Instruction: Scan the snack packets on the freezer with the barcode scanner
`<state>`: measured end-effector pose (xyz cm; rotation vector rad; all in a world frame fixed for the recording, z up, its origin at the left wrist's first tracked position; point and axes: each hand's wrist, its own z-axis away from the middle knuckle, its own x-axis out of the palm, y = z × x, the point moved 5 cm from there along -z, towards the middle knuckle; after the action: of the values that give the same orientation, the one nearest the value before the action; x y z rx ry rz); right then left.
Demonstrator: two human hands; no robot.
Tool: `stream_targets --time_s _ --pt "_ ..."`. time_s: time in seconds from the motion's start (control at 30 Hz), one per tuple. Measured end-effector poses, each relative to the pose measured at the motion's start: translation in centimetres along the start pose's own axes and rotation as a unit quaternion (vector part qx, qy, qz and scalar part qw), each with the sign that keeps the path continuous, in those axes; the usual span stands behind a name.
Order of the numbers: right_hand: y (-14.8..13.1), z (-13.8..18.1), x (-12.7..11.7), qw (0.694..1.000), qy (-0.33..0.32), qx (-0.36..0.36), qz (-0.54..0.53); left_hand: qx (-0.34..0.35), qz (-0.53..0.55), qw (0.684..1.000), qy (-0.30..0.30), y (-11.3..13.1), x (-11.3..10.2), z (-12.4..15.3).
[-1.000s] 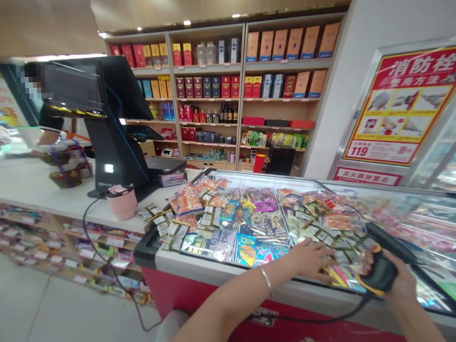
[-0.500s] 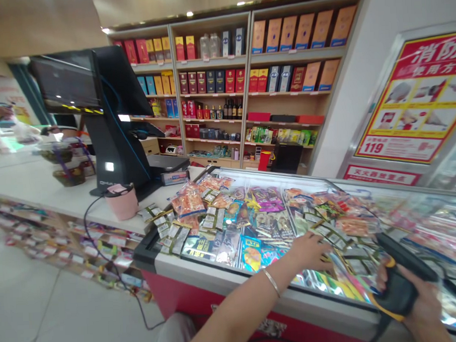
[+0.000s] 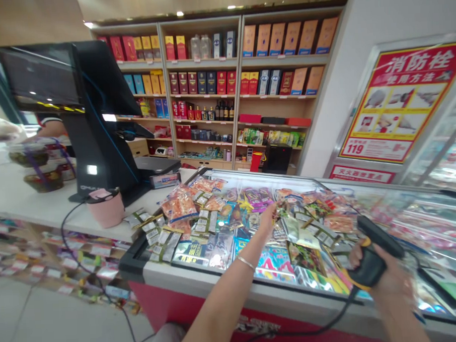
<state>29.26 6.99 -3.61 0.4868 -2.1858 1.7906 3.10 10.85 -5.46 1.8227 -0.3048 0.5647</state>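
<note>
Reaching over the glass top of the freezer, my left hand wears a silver bangle on its wrist. Its fingers are closed at the edge of a small snack packet, partly hidden. My right hand grips a black and yellow barcode scanner, tilted over the right part of the packets, its cable running down to the left. Many snack packets lie spread around both hands: orange-coloured packs, silver and olive packs, and a blue and pink pack.
The freezer's grey front rim runs below my arms. To the left, a black checkout terminal and a pink cup stand on a white counter. A cable hangs off it. Shelves of boxed bottles stand behind.
My left hand has moved forward and left across the packets, uncovering a dark pack it was over. The scanner remains in my right hand. The view has turned slightly right.
</note>
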Motion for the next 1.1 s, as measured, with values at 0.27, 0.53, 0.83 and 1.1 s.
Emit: stream_targets --time_s 0.27,0.53,0.83,1.1 --pt "4.8 0.2 8.5 0.978 -0.129 0.064 -0.153 -0.058 0.222 0.961 0.157 -0.6 -2.9 -0.7" --pt "7.3 1.2 8.9 0.964 -0.189 0.127 -0.137 -0.007 0.199 0.968 0.152 -0.1 -3.4 -0.9" --pt "7.4 1.1 8.8 0.965 -0.183 0.129 -0.135 -0.006 0.105 0.986 0.133 -1.1 -3.4 -1.2" --pt "7.4 1.2 9.0 0.963 -0.191 0.136 -0.132 0.016 0.033 0.995 0.098 -1.1 -2.6 -0.9"
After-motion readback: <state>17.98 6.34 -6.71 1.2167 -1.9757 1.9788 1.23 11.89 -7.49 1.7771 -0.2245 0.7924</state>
